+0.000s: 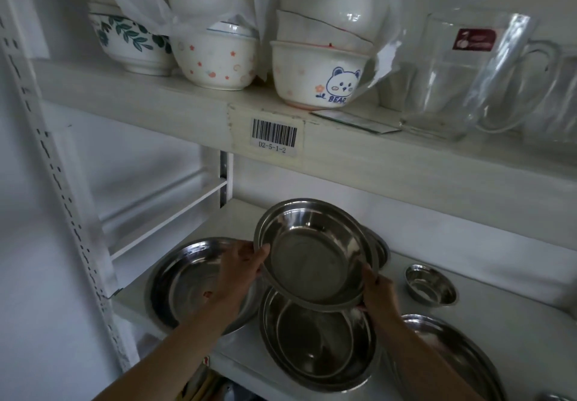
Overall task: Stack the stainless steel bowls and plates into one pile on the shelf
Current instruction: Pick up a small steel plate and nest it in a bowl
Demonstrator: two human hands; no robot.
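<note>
Head view, middle of the frame: a steel plate (pixel 315 252) is held tilted above the lower shelf (pixel 487 304), its hollow facing the camera. Left hand (pixel 242 265) grips its left rim, thumb over the edge and fingers (pixel 246 249) curled behind. Right hand (pixel 379 290) holds the lower right rim, its fingers curled under the plate and mostly hidden. Just below it, a second steel plate (pixel 315 338) lies on the shelf. A large steel dish (pixel 187 279) sits at lower left, partly behind the left hand. Another steel rim (pixel 382 249) shows behind the held plate. A small steel bowl (pixel 431 285) stands to the right, well apart, and a further steel plate (pixel 449 350) lies at the lower right, partly behind the right forearm.

On the edge of the upper shelf (pixel 156 101), a barcode label (pixel 274 133) reads "D2-5-1-2". Above it stand stacked ceramic bowls, one bear bowl (pixel 315 76) marked "BEAR", a leaf-patterned bowl (pixel 131 44) at upper left, and a glass jug (pixel 462 69) with a red sticker, unreadable, at upper right. Shelving is white, with a slotted upright (pixel 56 182) down the left, against a pale wall.
</note>
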